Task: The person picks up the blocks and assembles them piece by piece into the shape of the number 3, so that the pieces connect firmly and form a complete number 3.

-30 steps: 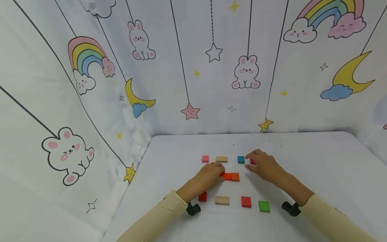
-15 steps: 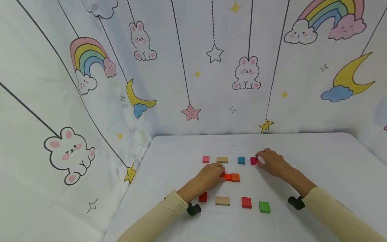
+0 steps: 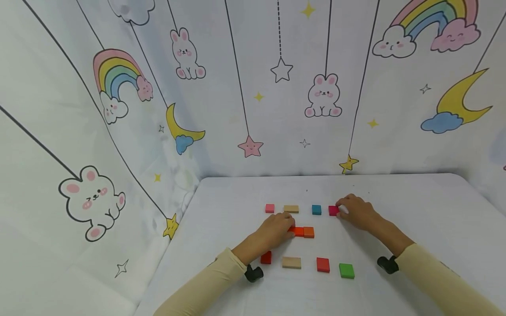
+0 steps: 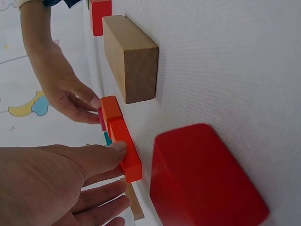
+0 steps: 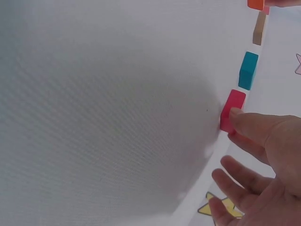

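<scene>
My left hand [image 3: 273,230] pinches the left end of an orange-red block [image 4: 129,153], thumb on the near side and index finger behind. An orange block [image 3: 309,232] abuts that block's right end. Farther back, my right hand [image 3: 357,211] pinches a crimson block [image 5: 233,107] between thumb and index finger, the other fingers spread apart in the right wrist view. Left of the crimson block, a blue block [image 3: 316,210], a tan wooden block [image 3: 291,209] and a pink block [image 3: 269,208] lie in the same back row.
A front row holds a dark red block [image 3: 266,257], a tan wooden block [image 3: 291,263], a red block [image 3: 323,265] and a green block [image 3: 346,271]. They lie on a white-covered table [image 3: 427,228]. A patterned white curtain [image 3: 221,87] hangs behind it.
My right hand has moved right from between the blue and crimson blocks to the crimson block's right side and now pinches it. The left hand has stayed on the orange-red block.
</scene>
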A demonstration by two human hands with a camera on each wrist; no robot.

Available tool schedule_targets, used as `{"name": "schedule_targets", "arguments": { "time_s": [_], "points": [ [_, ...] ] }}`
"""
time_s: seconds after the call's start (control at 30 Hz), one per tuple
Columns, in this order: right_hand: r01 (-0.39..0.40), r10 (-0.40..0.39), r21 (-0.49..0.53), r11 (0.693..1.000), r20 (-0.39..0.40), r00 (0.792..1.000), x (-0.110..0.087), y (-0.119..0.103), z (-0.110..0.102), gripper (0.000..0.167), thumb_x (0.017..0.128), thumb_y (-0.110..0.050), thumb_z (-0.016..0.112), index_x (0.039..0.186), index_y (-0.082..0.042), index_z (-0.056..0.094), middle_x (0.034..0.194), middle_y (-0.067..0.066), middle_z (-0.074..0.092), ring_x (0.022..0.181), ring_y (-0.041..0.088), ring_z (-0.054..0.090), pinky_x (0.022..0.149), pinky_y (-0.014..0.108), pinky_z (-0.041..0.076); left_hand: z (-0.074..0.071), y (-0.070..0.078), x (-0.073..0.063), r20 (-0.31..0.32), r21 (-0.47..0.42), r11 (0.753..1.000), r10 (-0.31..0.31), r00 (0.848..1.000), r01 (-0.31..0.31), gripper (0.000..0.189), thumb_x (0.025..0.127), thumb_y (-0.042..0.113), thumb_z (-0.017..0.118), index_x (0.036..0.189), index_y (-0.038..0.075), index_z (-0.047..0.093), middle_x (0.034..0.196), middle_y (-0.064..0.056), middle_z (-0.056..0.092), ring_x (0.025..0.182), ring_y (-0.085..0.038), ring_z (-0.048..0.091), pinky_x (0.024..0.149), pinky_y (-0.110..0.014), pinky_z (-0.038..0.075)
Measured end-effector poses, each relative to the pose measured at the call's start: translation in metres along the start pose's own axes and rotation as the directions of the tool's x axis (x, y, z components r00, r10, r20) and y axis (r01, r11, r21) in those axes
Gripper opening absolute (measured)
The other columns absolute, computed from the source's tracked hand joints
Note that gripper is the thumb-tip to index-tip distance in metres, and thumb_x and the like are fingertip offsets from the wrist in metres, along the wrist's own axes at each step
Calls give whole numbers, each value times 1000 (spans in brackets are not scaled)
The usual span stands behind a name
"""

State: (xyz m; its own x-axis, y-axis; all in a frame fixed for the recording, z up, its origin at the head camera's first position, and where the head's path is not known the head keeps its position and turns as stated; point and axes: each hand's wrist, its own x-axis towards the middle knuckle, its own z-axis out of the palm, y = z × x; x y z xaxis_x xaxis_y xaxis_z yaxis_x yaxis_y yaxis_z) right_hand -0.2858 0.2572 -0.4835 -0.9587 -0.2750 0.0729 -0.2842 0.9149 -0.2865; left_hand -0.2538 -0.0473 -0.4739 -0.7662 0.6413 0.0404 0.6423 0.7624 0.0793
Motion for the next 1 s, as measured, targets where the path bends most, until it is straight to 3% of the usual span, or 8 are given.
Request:
{"name": "schedule_targets", "arguments": {
  "time_s": [0.67, 1.0],
  "points": [
    [3, -3, 7, 1000, 34, 999, -16, -18, -6, 34, 85, -21, 88, 112, -5, 74, 120, 27, 64, 115, 47, 62, 84, 69, 56, 1, 0, 1, 8, 2, 1000, -4, 1000, 4, 27, 100, 32, 76, 121, 15, 75, 125, -3, 69, 103, -16, 66, 94, -23, 56],
    [23, -23, 11, 1000, 19, 1000, -20, -28, 1, 33, 86, -24, 88, 111, -8, 76, 121, 25, 65, 114, 45, 63, 88, 69, 55, 0, 1, 0, -3, -9, 1000, -1, 1000, 1, 26, 100, 31, 75, 119, 14, 75, 124, -3, 69, 106, -16, 66, 94, -23, 56]
  ]
}}
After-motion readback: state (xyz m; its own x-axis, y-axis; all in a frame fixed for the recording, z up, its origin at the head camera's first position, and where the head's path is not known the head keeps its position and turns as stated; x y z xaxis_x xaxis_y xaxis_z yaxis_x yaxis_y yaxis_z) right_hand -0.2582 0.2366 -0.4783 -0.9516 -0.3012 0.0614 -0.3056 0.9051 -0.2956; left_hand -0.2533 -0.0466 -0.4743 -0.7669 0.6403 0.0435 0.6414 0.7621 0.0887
